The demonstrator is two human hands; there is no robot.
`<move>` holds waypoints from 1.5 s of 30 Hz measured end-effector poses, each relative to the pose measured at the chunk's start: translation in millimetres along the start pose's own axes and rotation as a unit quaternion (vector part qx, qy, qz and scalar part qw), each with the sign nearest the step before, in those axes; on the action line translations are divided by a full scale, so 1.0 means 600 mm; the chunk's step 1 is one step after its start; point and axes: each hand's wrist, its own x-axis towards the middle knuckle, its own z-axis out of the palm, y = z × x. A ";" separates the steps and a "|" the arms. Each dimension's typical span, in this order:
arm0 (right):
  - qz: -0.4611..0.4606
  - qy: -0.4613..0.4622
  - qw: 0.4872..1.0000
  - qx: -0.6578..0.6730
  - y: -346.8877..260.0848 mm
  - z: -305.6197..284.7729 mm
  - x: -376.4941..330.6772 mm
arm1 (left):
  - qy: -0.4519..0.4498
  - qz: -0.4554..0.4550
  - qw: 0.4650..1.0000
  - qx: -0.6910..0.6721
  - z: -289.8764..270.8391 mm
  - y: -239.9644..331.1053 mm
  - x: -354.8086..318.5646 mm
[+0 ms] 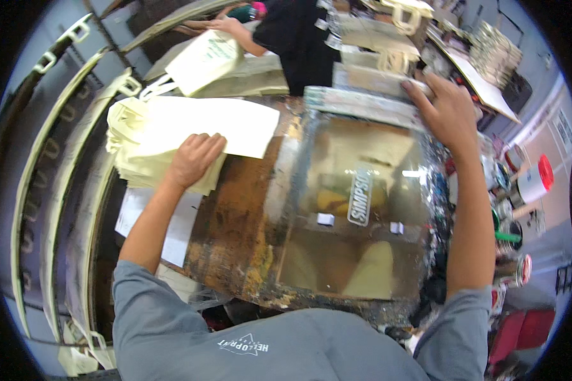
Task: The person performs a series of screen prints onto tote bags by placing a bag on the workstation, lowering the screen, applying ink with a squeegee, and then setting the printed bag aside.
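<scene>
Bag stack point(147, 149) | under left hand point(194, 159), flat open | right hand point(448, 111) gripping screen frame point(362, 105)

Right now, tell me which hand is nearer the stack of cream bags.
Left. The left hand rests flat on the stack of cream bags; the right hand grips the screen frame's far edge.

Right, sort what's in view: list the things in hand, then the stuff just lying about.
In hand:
left hand on stack of cream cloth bags
right hand on far edge of stained screen-printing frame

Lying about:
red-capped white tub
paint pots
co-worker's cream bag
</scene>
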 end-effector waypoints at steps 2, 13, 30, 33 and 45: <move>-0.008 0.005 1.000 -0.011 0.005 0.005 -0.002 | 0.037 0.029 0.999 -0.024 0.014 0.116 0.060; -0.065 0.069 0.995 -0.031 0.016 0.020 -0.028 | -0.039 0.076 0.963 -0.255 0.170 0.546 0.349; 0.005 -0.073 0.997 0.032 0.002 -0.020 0.010 | -0.102 -0.151 0.922 -0.341 0.063 0.680 0.298; 0.035 -0.127 0.991 0.031 -0.003 -0.030 0.016 | -0.169 -0.148 0.911 -0.347 0.052 0.704 0.302; 0.014 -0.045 0.999 -0.010 -0.008 -0.007 -0.004 | -0.136 -0.179 0.897 -0.380 0.048 0.716 0.292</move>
